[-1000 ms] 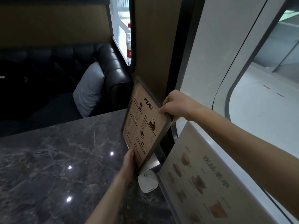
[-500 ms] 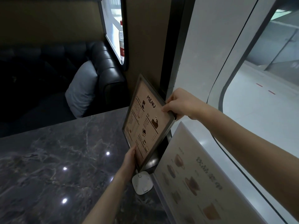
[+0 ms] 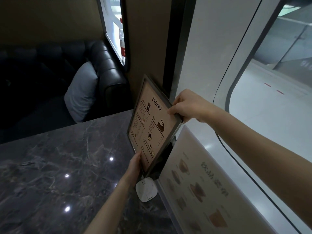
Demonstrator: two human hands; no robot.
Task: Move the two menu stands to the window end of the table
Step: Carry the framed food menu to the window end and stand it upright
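A brown framed menu stand (image 3: 152,125) with "MENU" printed on it stands tilted at the window end of the dark marble table (image 3: 59,174). My right hand (image 3: 187,105) grips its upper right corner. My left hand (image 3: 135,163) holds its lower left edge. A second, pale menu stand (image 3: 202,184) with pictures of drinks and food stands against the window just to the right, nearer to me, and no hand touches it.
A small white square device (image 3: 146,189) lies on the table below the brown menu. A dark leather sofa (image 3: 104,65) with a grey cushion (image 3: 82,92) lies beyond the table. A water bottle (image 3: 122,43) stands on a far window sill. The window (image 3: 270,98) runs along the right.
The brown menu stand has stayed close to the window wall in both hands, with hardly any shift. The view has swung slightly.
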